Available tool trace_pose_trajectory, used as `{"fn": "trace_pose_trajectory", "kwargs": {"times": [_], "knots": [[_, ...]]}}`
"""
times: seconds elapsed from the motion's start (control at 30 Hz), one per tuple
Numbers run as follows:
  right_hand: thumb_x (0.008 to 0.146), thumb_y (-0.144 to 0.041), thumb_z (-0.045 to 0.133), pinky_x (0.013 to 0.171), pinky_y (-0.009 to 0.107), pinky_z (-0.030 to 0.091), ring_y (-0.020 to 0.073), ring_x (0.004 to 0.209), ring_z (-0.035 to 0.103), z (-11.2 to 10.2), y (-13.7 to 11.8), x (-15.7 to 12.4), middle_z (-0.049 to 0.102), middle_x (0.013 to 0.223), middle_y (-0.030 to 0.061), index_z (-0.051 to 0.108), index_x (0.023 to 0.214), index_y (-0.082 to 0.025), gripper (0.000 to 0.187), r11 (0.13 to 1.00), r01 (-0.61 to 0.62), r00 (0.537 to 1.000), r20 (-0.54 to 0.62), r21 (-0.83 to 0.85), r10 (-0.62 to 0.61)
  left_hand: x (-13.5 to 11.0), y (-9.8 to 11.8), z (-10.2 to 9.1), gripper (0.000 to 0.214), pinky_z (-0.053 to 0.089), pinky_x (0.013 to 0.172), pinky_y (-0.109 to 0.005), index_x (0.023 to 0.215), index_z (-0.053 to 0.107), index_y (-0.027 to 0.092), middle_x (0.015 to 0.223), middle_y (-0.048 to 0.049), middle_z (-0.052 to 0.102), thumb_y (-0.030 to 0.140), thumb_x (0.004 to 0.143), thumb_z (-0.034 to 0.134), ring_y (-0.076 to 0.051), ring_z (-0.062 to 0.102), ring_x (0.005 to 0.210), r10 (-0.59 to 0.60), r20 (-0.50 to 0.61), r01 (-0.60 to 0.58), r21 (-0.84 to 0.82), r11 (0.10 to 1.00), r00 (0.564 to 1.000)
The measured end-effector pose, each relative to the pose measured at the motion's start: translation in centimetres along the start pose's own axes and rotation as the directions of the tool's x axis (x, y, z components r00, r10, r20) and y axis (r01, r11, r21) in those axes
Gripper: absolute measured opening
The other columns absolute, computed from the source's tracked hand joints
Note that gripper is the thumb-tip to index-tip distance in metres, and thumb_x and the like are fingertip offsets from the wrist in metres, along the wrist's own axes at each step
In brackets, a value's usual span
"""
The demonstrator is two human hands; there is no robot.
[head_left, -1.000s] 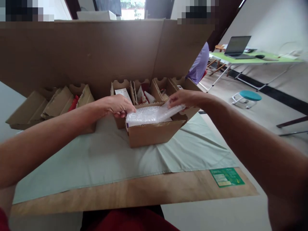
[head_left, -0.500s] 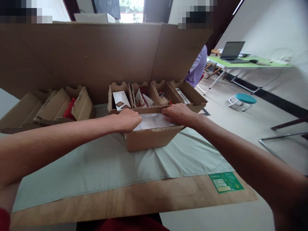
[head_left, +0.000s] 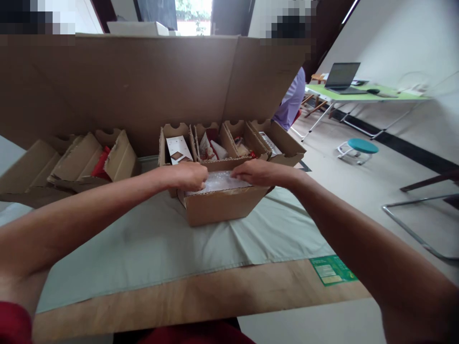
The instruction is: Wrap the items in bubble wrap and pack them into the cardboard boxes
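A brown cardboard box (head_left: pixel 218 208) stands on the cloth in front of me, with clear bubble wrap (head_left: pixel 220 181) filling its top. My left hand (head_left: pixel 190 176) is closed over the left part of the wrap, its fingers curled down into it. On the other side, my right hand (head_left: pixel 255 172) bends its fingers onto the wrap near the box's right end, fingertips pressed together on the plastic. What lies beneath the wrap is hidden.
Behind the box, open cardboard bins hold a white carton (head_left: pixel 178 149), a dark red packet (head_left: pixel 212 143) and other goods. More bins (head_left: pixel 88 160) stand at left, one with a red item. A tall cardboard panel (head_left: pixel 150 81) rises behind. A green label (head_left: pixel 330 270) lies at the table's front edge.
My right hand has slid slightly left over the bubble wrap, and its fingers reach out a little more. My left hand stays at its end of the box. The view has shifted slightly.
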State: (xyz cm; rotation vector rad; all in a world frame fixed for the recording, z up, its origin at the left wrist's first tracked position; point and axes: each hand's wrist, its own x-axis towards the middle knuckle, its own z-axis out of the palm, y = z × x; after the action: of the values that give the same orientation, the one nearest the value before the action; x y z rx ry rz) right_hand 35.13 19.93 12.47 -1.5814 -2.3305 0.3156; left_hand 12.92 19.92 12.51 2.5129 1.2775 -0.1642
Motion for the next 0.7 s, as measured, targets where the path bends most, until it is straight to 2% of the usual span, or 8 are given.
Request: {"fn": "trace_pose_trajectory", "kwargs": {"times": [0.1, 0.17, 0.23, 0.3, 0.37, 0.47, 0.57, 0.7], "knots": [[0.086, -0.015, 0.06, 0.073, 0.026, 0.048, 0.0163, 0.078, 0.069, -1.4, 0.9, -2.4, 0.078, 0.088, -0.0004, 0.08, 0.09, -0.022, 0.022, 0.995, 0.088, 0.996, 0.008, 0.054, -0.088, -2.5, -0.9, -1.0, 0.014, 0.04, 0.066, -0.028, 0.08, 0.077, 0.021, 0.069, -0.0009, 0.07, 0.019, 0.077, 0.064, -0.018, 0.06, 0.065, 0.013, -0.204, -0.043, -0.139, 0.989, 0.979], [0.091, -0.026, 0.059, 0.075, 0.03, 0.05, 0.0201, 0.082, 0.07, -1.9, 2.1, -5.8, 0.078, 0.094, 0.0019, 0.079, 0.098, -0.023, 0.021, 0.99, 0.078, 0.981, -0.186, 0.117, -0.056, -5.5, -2.0, -0.5, 0.02, 0.043, 0.067, -0.027, 0.091, 0.077, 0.02, 0.074, -0.0004, 0.071, 0.027, 0.083, 0.061, -0.017, 0.062, 0.068, -0.102, -0.412, -0.017, -0.274, 0.962, 0.906], [0.093, -0.039, 0.059, 0.073, 0.032, 0.052, 0.0212, 0.079, 0.07, -1.2, 3.5, -9.5, 0.077, 0.086, 0.0041, 0.077, 0.096, -0.022, 0.025, 0.978, 0.007, 0.946, -0.318, 0.209, 0.062, -8.0, -3.3, 1.8, 0.027, 0.048, 0.069, -0.028, 0.098, 0.076, 0.018, 0.076, -0.0012, 0.072, 0.036, 0.085, 0.06, -0.018, 0.064, 0.07, -0.284, -0.52, 0.022, -0.453, 0.891, 0.805], [0.092, -0.047, 0.061, 0.069, 0.033, 0.054, 0.0216, 0.075, 0.07, 1.1, 5.0, -12.5, 0.076, 0.083, 0.0064, 0.074, 0.098, -0.02, 0.03, 0.928, -0.122, 0.915, -0.321, 0.353, 0.243, -9.2, -4.5, 5.5, 0.035, 0.053, 0.075, -0.031, 0.104, 0.074, 0.016, 0.087, -0.0048, 0.075, 0.041, 0.082, 0.063, -0.02, 0.068, 0.079, -0.463, -0.511, 0.036, -0.642, 0.766, 0.724], [0.088, -0.051, 0.065, 0.067, 0.035, 0.056, 0.0239, 0.08, 0.071, 4.1, 6.3, -13.8, 0.077, 0.094, 0.01, 0.07, 0.108, -0.019, 0.038, 0.865, -0.183, 0.899, -0.277, 0.467, 0.34, -8.8, -5.3, 9.7, 0.047, 0.055, 0.082, -0.038, 0.111, 0.071, 0.015, 0.099, -0.0097, 0.077, 0.042, 0.073, 0.068, -0.025, 0.071, 0.09, -0.541, -0.43, 0.002, -0.782, 0.624, 0.723], [0.08, -0.054, 0.073, 0.07, 0.037, 0.059, 0.0312, 0.105, 0.07, 8.4, 7.4, -13.1, 0.071, 0.122, 0.0153, 0.063, 0.124, -0.021, 0.056, 0.81, -0.157, 0.92, -0.213, 0.565, 0.328, -6.7, -5.2, 14.3, 0.065, 0.052, 0.098, -0.046, 0.126, 0.065, 0.014, 0.124, -0.0148, 0.072, 0.036, 0.065, 0.072, -0.031, 0.066, 0.115, -0.498, -0.334, -0.119, -0.902, 0.415, 0.8], [0.075, -0.059, 0.076, 0.074, 0.04, 0.059, 0.0329, 0.11, 0.067, 11.2, 7.5, -11.2, 0.069, 0.125, 0.0156, 0.062, 0.12, -0.021, 0.06, 0.774, -0.119, 0.938, -0.186, 0.622, 0.294, -5.2, -4.4, 16.4, 0.07, 0.043, 0.112, -0.047, 0.134, 0.06, 0.016, 0.142, -0.0128, 0.064, 0.027, 0.065, 0.068, -0.033, 0.055, 0.134, -0.434, -0.335, -0.282, -0.942, 0.183, 0.836], [0.075, -0.062, 0.075, 0.076, 0.042, 0.058, 0.0293, 0.093, 0.069, 13.1, 6.4, -10.5, 0.073, 0.109, 0.0125, 0.063, 0.109, -0.02, 0.055, 0.739, -0.112, 0.923, -0.206, 0.665, 0.325, -4.7, -3.3, 17.8, 0.076, 0.029, 0.124, -0.047, 0.145, 0.054, 0.021, 0.155, -0.0064, 0.053, 0.02, 0.07, 0.061, -0.031, 0.04, 0.148, -0.412, -0.374, -0.388, -0.92, 0.053, 0.831]]}}
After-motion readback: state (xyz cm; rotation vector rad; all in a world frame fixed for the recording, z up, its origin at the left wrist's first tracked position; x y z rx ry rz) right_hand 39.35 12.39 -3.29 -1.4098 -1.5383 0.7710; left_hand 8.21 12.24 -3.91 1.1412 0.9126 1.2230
